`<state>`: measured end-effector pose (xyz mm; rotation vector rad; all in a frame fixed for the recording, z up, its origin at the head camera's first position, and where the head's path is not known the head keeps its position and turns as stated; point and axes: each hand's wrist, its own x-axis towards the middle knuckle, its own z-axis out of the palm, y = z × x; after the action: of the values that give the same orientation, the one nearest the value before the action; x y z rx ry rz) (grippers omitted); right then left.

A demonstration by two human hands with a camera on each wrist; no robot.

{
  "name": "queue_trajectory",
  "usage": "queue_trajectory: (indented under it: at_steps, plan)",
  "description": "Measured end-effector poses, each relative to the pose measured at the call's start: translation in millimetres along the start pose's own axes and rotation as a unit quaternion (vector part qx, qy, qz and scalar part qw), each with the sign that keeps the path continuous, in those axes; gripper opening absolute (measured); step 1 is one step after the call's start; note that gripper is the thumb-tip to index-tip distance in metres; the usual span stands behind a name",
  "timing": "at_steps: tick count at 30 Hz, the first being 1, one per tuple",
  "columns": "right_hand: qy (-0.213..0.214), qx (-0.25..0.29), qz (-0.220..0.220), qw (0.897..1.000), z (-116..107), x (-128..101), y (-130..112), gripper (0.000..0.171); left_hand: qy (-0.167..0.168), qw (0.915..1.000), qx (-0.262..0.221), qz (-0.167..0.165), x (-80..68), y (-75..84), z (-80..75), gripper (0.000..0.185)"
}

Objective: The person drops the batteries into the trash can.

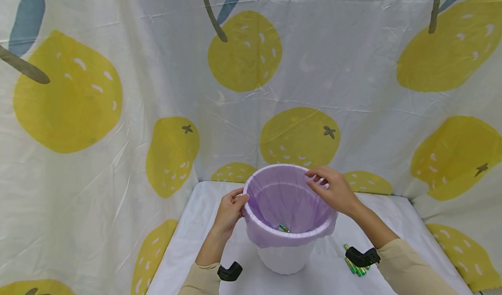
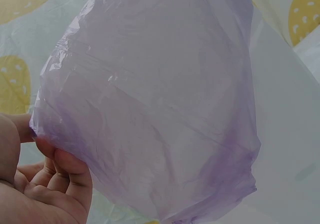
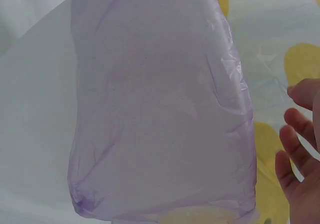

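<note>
A white trash can [image 1: 284,259] stands upright, lined with a thin purple trash bag [image 1: 270,236] folded down over its rim. My left hand [image 1: 228,212] grips the left side of the lined rim, thumb on top and fingers outside. In the left wrist view, this hand [image 2: 57,184] meets the bag's edge. At the right of the rim, my right hand [image 1: 336,192] hovers with loosely bent fingers, holding nothing. The right wrist view shows its fingers [image 3: 295,141] apart from the bag. Inside the can lie green-and-gold batteries [image 1: 284,228], partly hidden by the near rim.
Several more green-and-gold batteries [image 1: 356,268] lie on the white-covered table [image 1: 235,262] right of the can, partly behind the black right wrist camera [image 1: 361,257]. A curtain [image 1: 364,125] with yellow fruit prints hangs behind and at both sides.
</note>
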<state>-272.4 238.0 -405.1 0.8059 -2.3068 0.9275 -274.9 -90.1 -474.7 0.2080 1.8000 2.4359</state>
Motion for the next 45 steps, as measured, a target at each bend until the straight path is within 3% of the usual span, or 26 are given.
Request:
queue_trajectory:
  at_steps: [13,35,45]
  plan:
    - [-0.001,0.000,-0.009,1.000,-4,-11,5,0.020,0.001,1.0000,0.004,0.000,-0.9,2.8,2.2,0.045]
    - [-0.001,-0.025,0.071,0.997,-20,-40,9,0.023,0.004,1.0000,0.005,-0.002,-1.7,4.0,2.4,0.045]
    - [0.019,-0.039,0.061,0.997,-30,-52,17,0.024,0.002,1.0000,0.005,-0.002,-1.6,3.1,2.2,0.044]
